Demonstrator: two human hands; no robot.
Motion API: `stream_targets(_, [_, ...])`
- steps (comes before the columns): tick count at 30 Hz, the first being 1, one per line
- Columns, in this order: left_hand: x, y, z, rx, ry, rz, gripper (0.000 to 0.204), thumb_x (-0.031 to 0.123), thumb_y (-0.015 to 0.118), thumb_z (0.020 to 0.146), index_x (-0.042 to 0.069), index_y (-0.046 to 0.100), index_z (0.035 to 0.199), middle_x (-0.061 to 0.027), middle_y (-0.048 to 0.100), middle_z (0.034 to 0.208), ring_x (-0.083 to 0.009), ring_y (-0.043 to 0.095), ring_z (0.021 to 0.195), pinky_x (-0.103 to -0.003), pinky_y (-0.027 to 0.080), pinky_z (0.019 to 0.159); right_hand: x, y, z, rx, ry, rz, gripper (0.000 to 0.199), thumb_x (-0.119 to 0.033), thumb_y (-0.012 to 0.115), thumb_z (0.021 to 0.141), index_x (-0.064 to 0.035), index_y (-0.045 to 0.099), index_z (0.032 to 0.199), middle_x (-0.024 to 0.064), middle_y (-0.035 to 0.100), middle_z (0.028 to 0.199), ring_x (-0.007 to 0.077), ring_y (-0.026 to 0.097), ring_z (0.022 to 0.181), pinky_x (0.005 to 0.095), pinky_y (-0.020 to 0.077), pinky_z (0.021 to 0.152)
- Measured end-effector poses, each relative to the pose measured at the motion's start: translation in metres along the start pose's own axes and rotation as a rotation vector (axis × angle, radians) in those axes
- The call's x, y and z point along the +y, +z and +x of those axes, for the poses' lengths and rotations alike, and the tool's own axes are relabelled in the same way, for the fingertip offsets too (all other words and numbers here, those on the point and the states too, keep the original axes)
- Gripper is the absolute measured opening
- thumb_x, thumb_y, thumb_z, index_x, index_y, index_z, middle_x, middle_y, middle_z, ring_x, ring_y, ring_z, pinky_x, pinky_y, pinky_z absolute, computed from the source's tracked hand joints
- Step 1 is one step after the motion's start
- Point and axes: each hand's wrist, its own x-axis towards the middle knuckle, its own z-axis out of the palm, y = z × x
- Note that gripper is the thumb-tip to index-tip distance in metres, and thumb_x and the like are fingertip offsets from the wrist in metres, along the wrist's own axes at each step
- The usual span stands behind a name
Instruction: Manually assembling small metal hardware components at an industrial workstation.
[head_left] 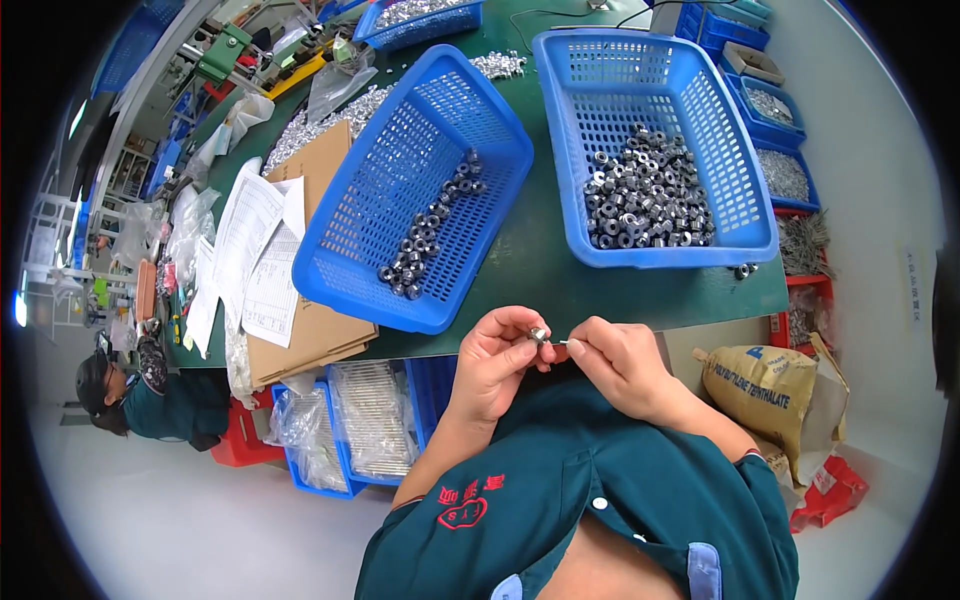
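In front of my body, just off the table's near edge, my left hand (pixel 492 365) is closed on a small shiny metal bushing (pixel 539 335) between thumb and fingers. My right hand (pixel 625 368) pinches a thin, light-coloured pin (pixel 562 342) that points toward the bushing; whether the two touch, I cannot tell. Beyond my left hand, a blue perforated basket (pixel 440 318) holds a strip of dark and silver bushings (pixel 412 252). Another blue basket (pixel 680 256), farther right, carries a much larger heap of similar bushings (pixel 645 195).
Papers (pixel 265 280) lie on flattened cardboard (pixel 325 350) at the left. Loose silver parts (pixel 320 130) spread behind them. Blue bins of rods (pixel 370 420) stand below the table edge. A yellow sack (pixel 755 385) sits at the right. A person (pixel 150 400) works at the far left.
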Motion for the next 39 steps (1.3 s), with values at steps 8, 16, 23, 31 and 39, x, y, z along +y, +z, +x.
stream_targets(8, [-0.003,0.011,-0.004,0.050,0.110,0.215,0.031,-0.007,0.063,0.088,0.001,0.057,0.117,-0.0123,0.064,0.105,-0.0179,0.066,0.085,-0.030,0.055,0.074,0.005,0.007,0.005,0.018,-0.144,-0.130,0.011,-0.006,0.064,0.088,-0.0033,0.056,0.081,0.0116,0.065,0.068,0.0314,0.065,0.060,0.0382,0.0503,0.052])
stream_targets(16, [-0.004,0.015,-0.007,0.079,0.209,0.365,0.030,-0.007,0.064,0.089,-0.002,0.056,0.117,-0.0129,0.066,0.105,-0.0172,0.067,0.087,-0.029,0.058,0.080,-0.004,0.002,0.005,-0.014,-0.200,-0.284,0.007,-0.003,0.062,0.089,-0.0014,0.058,0.084,0.0116,0.068,0.075,0.0289,0.068,0.065,0.0359,0.0526,0.058])
stream_targets(23, [0.000,0.012,-0.007,0.002,0.280,0.557,0.032,-0.010,0.062,0.090,-0.002,0.056,0.120,-0.0126,0.067,0.105,-0.0163,0.067,0.091,-0.030,0.058,0.083,-0.005,-0.002,0.006,-0.203,0.384,0.433,0.022,-0.017,0.057,0.098,-0.0027,0.055,0.081,0.0021,0.053,0.060,0.0131,0.049,0.049,0.0282,0.0396,0.048])
stream_targets(31, [0.004,0.015,-0.004,-0.058,0.602,1.097,0.046,-0.011,0.066,0.084,0.001,0.054,0.127,-0.0132,0.068,0.099,-0.0216,0.070,0.088,-0.031,0.058,0.078,0.001,-0.009,0.002,-0.301,0.703,1.024,0.024,-0.023,0.054,0.101,-0.0034,0.058,0.087,-0.0037,0.045,0.063,0.0040,0.036,0.056,0.0224,0.0283,0.049])
stream_targets(39, [0.015,0.027,0.000,-0.176,0.602,1.294,0.052,-0.013,0.063,0.082,0.001,0.052,0.131,-0.0147,0.068,0.098,-0.0255,0.069,0.086,-0.033,0.058,0.076,-0.008,-0.015,0.003,-0.162,0.218,0.123,0.020,-0.017,0.061,0.094,-0.0010,0.059,0.081,0.0104,0.061,0.065,0.0218,0.059,0.056,0.0346,0.0466,0.055])
